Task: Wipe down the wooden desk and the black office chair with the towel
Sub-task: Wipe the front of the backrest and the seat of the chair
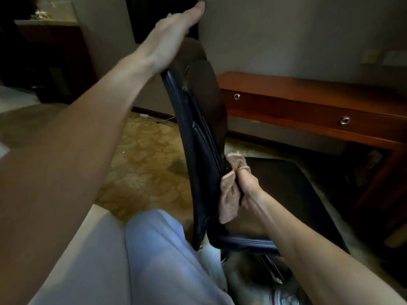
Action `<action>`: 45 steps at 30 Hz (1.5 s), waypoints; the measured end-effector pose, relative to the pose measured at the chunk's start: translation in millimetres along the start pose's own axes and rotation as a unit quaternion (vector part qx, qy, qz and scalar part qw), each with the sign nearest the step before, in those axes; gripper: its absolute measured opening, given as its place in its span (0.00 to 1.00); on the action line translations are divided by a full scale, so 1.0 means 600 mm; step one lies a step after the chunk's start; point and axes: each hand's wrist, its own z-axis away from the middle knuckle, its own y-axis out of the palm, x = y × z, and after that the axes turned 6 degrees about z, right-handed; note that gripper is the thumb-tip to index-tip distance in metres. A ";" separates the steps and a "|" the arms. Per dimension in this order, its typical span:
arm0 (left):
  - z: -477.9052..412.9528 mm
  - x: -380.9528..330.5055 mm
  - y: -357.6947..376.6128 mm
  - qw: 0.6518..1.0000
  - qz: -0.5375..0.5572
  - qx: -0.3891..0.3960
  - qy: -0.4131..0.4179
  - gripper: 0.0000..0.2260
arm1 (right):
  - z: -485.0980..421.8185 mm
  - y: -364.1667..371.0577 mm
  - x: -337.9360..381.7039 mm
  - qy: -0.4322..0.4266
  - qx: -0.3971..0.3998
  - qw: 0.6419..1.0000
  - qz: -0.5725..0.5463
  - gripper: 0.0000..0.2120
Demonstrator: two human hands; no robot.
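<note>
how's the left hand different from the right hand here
The left hand lies flat, fingers straight, at the top of the black office chair; the right hand is curled round the towel. The left hand is high, the right hand low near the seat. Both are bare and at the same chair.

A patterned tan carpet (141,168) covers the dim room's floor below a plain wall (286,40) bearing switch plates (374,57).
</note>
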 end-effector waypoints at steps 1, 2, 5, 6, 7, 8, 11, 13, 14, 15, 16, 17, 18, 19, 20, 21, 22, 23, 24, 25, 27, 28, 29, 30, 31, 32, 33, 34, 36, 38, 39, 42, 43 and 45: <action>0.023 -0.008 0.027 0.999 0.005 -0.015 0.029 0.24 | 0.013 -0.009 0.002 -0.004 -0.014 1.000 -0.009 0.12; 0.038 -0.028 0.063 0.998 -0.025 -0.014 0.062 0.23 | 0.030 -0.020 0.009 -0.020 -0.029 0.999 -0.025 0.12; 0.075 -0.051 0.105 0.998 -0.045 -0.005 0.052 0.24 | 0.071 -0.034 0.041 -0.083 -0.028 0.995 -0.055 0.13; 0.082 -0.057 0.110 0.997 -0.028 -0.006 0.067 0.24 | 0.090 -0.040 0.054 -0.111 -0.026 0.992 -0.061 0.13; 0.085 -0.063 0.114 0.997 -0.024 -0.006 0.078 0.24 | 0.105 -0.043 0.071 -0.137 -0.022 0.988 -0.068 0.13; 0.096 -0.070 0.129 0.995 -0.013 -0.010 0.097 0.24 | 0.124 -0.050 0.087 -0.165 -0.015 0.983 -0.084 0.13; 0.118 -0.087 0.170 0.988 -0.020 0.013 0.152 0.26 | 0.179 -0.082 0.123 -0.267 -0.005 0.957 -0.110 0.13; 0.122 -0.099 0.178 0.979 -0.094 0.023 0.179 0.26 | 0.197 -0.100 0.114 -0.370 -0.068 0.926 -0.033 0.12; 0.122 -0.100 0.180 0.970 -0.149 0.026 0.191 0.25 | 0.201 -0.108 0.101 -0.420 -0.101 0.902 0.015 0.14; 0.121 -0.100 0.180 0.958 -0.203 0.026 0.200 0.25 | 0.202 -0.115 0.080 -0.456 -0.127 0.880 0.048 0.17; 0.117 -0.101 0.180 0.949 -0.234 0.022 0.210 0.24 | 0.199 -0.123 0.055 -0.475 -0.146 0.865 0.067 0.20; 0.114 -0.101 0.181 0.943 -0.252 0.025 0.217 0.24 | 0.193 -0.134 0.025 -0.482 -0.163 0.857 0.077 0.23; 0.111 -0.101 0.185 0.940 -0.261 0.029 0.220 0.24 | 0.184 -0.148 -0.011 -0.481 -0.175 0.855 0.087 0.24; 0.109 -0.103 0.185 0.937 -0.266 0.033 0.223 0.25 | 0.171 -0.157 -0.051 -0.478 -0.180 0.854 0.099 0.24; 0.105 -0.102 0.190 0.936 -0.269 0.037 0.225 0.26 | 0.157 -0.169 -0.094 -0.465 -0.186 0.858 0.114 0.24; 0.104 -0.100 0.193 0.934 -0.275 0.034 0.225 0.27 | 0.142 -0.176 -0.134 -0.445 -0.191 0.866 0.125 0.25; 0.100 -0.098 0.196 0.932 -0.280 0.028 0.228 0.28 | 0.128 -0.183 -0.162 -0.422 -0.197 0.875 0.132 0.24; 0.096 -0.095 0.197 0.931 -0.283 0.016 0.230 0.28 | 0.111 -0.188 -0.178 -0.400 -0.195 0.884 0.142 0.22; 0.094 -0.090 0.199 0.932 -0.280 -0.002 0.232 0.29 | 0.095 -0.190 -0.187 -0.373 -0.187 0.896 0.155 0.22; 0.093 -0.083 0.202 0.933 -0.274 -0.023 0.232 0.29 | 0.079 -0.193 -0.191 -0.339 -0.172 0.909 0.170 0.23; 0.089 -0.072 0.204 0.934 -0.268 -0.054 0.231 0.30 | 0.063 -0.196 -0.186 -0.265 -0.146 0.937 0.172 0.24; 0.085 -0.068 0.205 0.934 -0.269 -0.058 0.229 0.31 | 0.058 -0.196 -0.182 -0.235 -0.143 0.948 0.163 0.25; 0.081 -0.066 0.206 0.933 -0.273 -0.060 0.228 0.32 | 0.051 -0.197 -0.179 -0.211 -0.143 0.956 0.146 0.24; 0.077 -0.065 0.208 0.931 -0.280 -0.064 0.227 0.33 | 0.046 -0.199 -0.173 -0.190 -0.152 0.962 0.123 0.22; 0.075 -0.065 0.215 0.926 -0.294 -0.072 0.228 0.33 | 0.041 -0.204 -0.167 -0.175 -0.169 0.966 0.093 0.19; 0.070 -0.066 0.222 0.920 -0.307 -0.085 0.229 0.33 | 0.039 -0.208 -0.153 -0.153 -0.190 0.967 0.066 0.15; 0.066 -0.069 0.231 0.913 -0.320 -0.099 0.232 0.34 | 0.040 -0.212 -0.135 -0.137 -0.210 0.967 0.038 0.11; 0.061 -0.070 0.243 0.905 -0.336 -0.112 0.235 0.34 | 0.042 -0.214 -0.115 -0.135 -0.228 0.964 0.017 0.10; 0.056 -0.072 0.267 0.887 -0.368 -0.144 0.240 0.33 | 0.062 -0.217 -0.063 -0.179 -0.247 0.952 0.014 0.14; 0.048 -0.076 0.295 0.876 -0.388 -0.163 0.235 0.33 | 0.095 -0.215 -0.004 -0.238 -0.280 0.930 0.009 0.17; 0.043 -0.076 0.311 0.869 -0.405 -0.170 0.228 0.33 | 0.116 -0.213 0.025 -0.273 -0.285 0.919 -0.008 0.15; 0.021 -0.080 0.352 0.860 -0.430 -0.162 0.222 0.32 | 0.184 -0.204 0.100 -0.399 -0.283 0.871 -0.049 0.14; 0.011 -0.080 0.358 0.864 -0.422 -0.147 0.234 0.33 | 0.199 -0.199 0.122 -0.444 -0.276 0.851 -0.051 0.15; -0.010 -0.074 0.348 0.877 -0.382 -0.113 0.269 0.31 | 0.211 -0.184 0.152 -0.515 -0.269 0.814 -0.026 0.19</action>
